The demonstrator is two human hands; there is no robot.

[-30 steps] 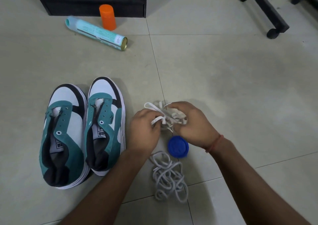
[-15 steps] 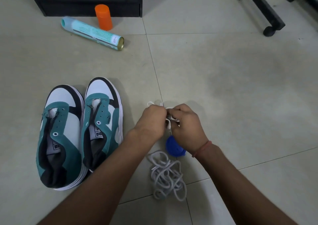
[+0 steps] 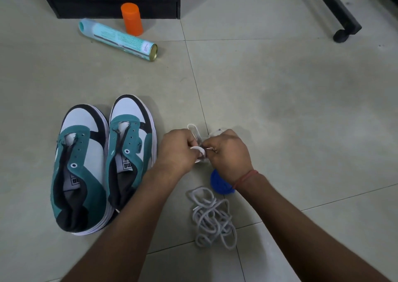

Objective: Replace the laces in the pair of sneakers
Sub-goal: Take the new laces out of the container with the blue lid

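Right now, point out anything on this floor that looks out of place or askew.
The spray can lies tipped on its side beside the upright orange cap. A tangled heap of grey laces sprawls loose on the tiles. Both sneakers have bare eyelets. Both hands grip a bundle of white laces.

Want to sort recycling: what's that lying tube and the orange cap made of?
Tube: looks like printed card or coated metal, its gold end rim shiny, so probably a metal base. Orange cap: looks like matte plastic, uniform colour, soft sheen.
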